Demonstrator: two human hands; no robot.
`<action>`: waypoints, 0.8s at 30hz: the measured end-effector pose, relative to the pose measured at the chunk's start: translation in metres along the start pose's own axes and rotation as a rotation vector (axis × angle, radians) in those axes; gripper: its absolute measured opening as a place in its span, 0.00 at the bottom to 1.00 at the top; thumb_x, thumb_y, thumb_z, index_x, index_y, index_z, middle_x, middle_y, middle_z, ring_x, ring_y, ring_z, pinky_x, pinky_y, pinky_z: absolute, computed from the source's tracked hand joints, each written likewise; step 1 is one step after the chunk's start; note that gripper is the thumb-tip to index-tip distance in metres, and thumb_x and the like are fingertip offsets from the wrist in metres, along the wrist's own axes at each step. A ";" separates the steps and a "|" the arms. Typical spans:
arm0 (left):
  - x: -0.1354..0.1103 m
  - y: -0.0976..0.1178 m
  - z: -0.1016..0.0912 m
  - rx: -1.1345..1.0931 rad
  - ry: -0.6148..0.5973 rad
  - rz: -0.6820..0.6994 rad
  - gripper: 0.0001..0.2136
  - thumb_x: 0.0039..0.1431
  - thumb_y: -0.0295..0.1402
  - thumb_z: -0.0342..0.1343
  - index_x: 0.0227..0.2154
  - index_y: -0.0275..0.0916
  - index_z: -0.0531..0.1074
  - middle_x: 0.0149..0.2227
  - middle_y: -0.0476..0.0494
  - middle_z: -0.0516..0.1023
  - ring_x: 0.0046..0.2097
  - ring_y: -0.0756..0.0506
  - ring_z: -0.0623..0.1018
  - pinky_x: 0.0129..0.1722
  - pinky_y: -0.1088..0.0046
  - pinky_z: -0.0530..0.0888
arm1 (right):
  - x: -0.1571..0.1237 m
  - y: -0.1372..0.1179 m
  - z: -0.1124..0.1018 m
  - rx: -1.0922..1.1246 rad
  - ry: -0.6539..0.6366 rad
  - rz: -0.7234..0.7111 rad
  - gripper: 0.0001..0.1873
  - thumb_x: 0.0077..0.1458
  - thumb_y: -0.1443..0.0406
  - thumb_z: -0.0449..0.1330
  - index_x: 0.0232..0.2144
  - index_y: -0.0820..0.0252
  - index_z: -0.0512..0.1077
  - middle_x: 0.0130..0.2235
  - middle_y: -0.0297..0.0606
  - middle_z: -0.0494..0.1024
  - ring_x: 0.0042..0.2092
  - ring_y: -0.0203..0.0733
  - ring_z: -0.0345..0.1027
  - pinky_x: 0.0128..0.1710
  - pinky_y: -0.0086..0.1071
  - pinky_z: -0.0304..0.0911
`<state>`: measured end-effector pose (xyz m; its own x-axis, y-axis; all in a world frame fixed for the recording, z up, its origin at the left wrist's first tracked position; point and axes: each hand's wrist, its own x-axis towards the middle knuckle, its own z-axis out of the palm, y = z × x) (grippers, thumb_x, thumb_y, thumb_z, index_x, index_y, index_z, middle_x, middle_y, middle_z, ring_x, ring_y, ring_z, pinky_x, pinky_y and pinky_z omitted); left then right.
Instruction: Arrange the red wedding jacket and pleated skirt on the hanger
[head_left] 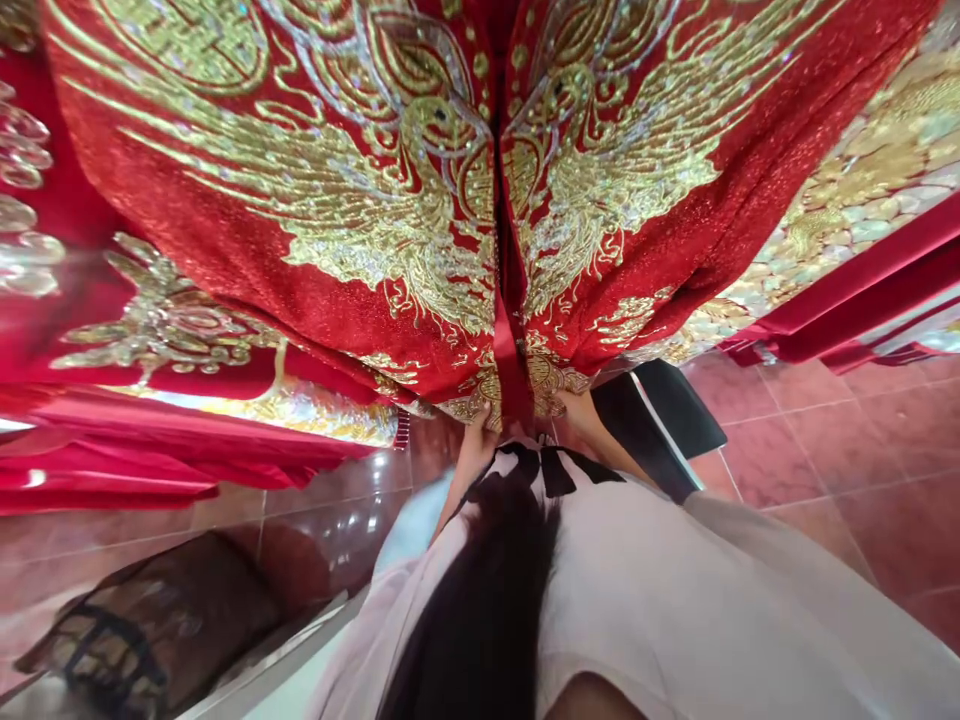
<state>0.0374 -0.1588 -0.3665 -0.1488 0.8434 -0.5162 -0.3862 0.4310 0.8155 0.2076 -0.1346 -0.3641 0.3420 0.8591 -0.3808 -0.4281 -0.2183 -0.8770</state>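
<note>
A red jacket (330, 290) with gold embroidered birds and sparkling beads fills the upper part of the head view. Its two front edges hang nearly together, with a narrow strip of plain red cloth (512, 375) visible between them. My left hand (478, 440) pinches the lower corner of the left front panel, thumb on top of the gold trim. At the right panel's lower corner, my right hand (574, 408) grips the hem, its fingers mostly hidden under the cloth. Both hands are close in front of my body.
Other red and gold garments hang on the left (172, 320) and right (847, 180). A black chair-like object (675, 420) stands by my right arm. A dark bag (157, 620) is at lower left. The floor (810, 440) has reddish tiles.
</note>
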 end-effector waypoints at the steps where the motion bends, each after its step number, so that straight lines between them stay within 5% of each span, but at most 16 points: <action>1: -0.004 0.000 0.002 0.000 -0.032 -0.015 0.13 0.53 0.39 0.58 0.36 0.35 0.71 0.39 0.38 0.77 0.46 0.42 0.77 0.44 0.67 0.75 | -0.003 -0.003 0.002 -0.001 0.000 -0.006 0.22 0.31 0.66 0.64 0.35 0.60 0.67 0.36 0.34 0.75 0.39 0.37 0.68 0.48 0.36 0.64; 8: -0.021 0.009 0.021 -0.118 -0.127 -0.050 0.14 0.52 0.33 0.58 0.43 0.40 0.69 0.43 0.42 0.76 0.49 0.43 0.76 0.46 0.66 0.75 | -0.025 -0.022 0.016 0.030 -0.202 0.023 0.24 0.32 0.69 0.69 0.36 0.60 0.69 0.33 0.34 0.76 0.41 0.39 0.70 0.50 0.37 0.65; 24: -0.031 0.034 0.052 -0.119 -0.106 0.032 0.16 0.56 0.29 0.58 0.48 0.37 0.68 0.47 0.43 0.76 0.53 0.45 0.73 0.56 0.68 0.69 | -0.032 -0.019 0.024 0.195 -0.149 0.115 0.28 0.29 0.70 0.69 0.38 0.59 0.69 0.36 0.35 0.77 0.40 0.39 0.72 0.48 0.38 0.68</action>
<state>0.0765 -0.1536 -0.3094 -0.0682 0.8879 -0.4549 -0.4885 0.3678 0.7912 0.1844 -0.1468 -0.3280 0.1613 0.8954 -0.4150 -0.6150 -0.2377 -0.7519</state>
